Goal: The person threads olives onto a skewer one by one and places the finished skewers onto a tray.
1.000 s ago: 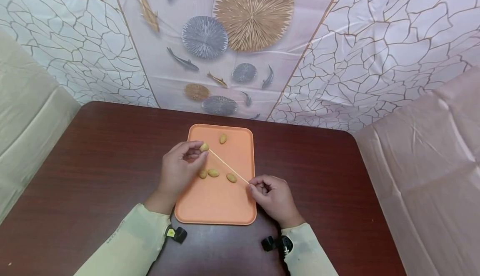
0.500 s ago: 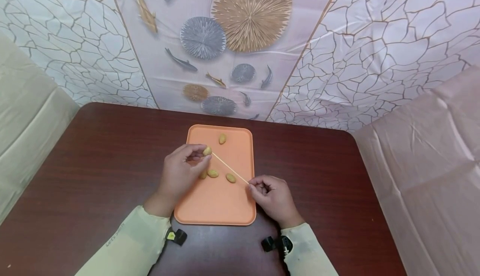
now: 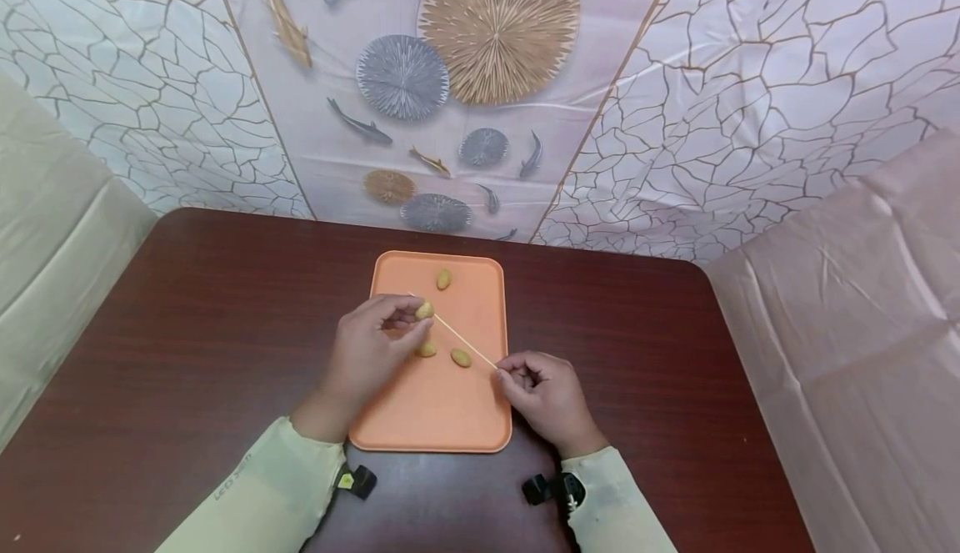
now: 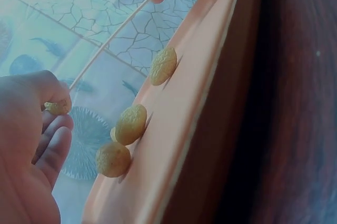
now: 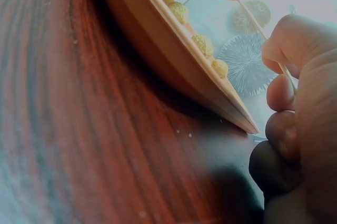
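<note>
My left hand (image 3: 367, 349) pinches a small yellow-green oval fruit (image 3: 425, 310) with wrinkled skin above the orange tray (image 3: 431, 415). A thin pale wooden skewer (image 3: 466, 340) runs through this fruit, and its tip shows just past the left fingers. At the skewer's other end, by the tray's right edge, my right hand (image 3: 551, 394) grips it between thumb and forefinger. More such fruits lie on the tray: one at the back (image 3: 443, 279), one in the middle (image 3: 461, 358) and one partly behind the left thumb (image 3: 427, 349). The left wrist view shows another fruit (image 4: 113, 159) that the hand hides from the head view.
The tray lies on a dark reddish-brown wooden table (image 3: 240, 319). Behind the table hangs a patterned cloth (image 3: 495, 27) with fish and round shapes. Plain pale cloths (image 3: 862, 303) border the sides. Each wrist wears a small black camera (image 3: 363, 481).
The left hand has slid the fruit along the skewer toward the right hand, so the skewer's tip now shows beyond it. The right hand has stayed in place.
</note>
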`<control>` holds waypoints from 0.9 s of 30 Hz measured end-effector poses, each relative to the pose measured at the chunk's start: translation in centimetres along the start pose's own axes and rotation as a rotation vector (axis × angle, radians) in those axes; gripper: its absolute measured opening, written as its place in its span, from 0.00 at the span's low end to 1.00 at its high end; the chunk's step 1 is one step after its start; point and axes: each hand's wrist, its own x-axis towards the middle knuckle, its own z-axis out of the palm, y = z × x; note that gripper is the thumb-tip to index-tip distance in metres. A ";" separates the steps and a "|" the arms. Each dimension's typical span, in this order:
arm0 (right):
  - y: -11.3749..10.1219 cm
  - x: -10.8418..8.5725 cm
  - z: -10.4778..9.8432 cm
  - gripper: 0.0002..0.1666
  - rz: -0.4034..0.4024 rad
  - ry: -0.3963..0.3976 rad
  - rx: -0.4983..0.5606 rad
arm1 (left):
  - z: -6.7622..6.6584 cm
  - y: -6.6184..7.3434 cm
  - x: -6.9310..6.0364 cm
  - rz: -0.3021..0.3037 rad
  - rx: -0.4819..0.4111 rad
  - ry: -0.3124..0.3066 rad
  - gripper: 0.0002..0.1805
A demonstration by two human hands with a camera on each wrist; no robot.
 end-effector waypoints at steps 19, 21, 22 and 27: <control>-0.2 0.0 0.0 0.05 0.010 0.002 0.008 | 0.5 1.6 -0.4 0.057 0.093 -0.061 0.15; -0.2 0.0 0.0 0.04 0.008 0.002 0.008 | 0.6 1.7 -0.5 0.053 0.099 -0.066 0.15; -0.2 0.0 0.0 0.04 0.006 0.002 0.008 | 0.6 1.7 -0.5 0.051 0.100 -0.070 0.15; -0.2 0.0 0.0 0.04 0.010 0.002 0.016 | 0.8 1.8 -0.7 0.049 0.095 -0.087 0.15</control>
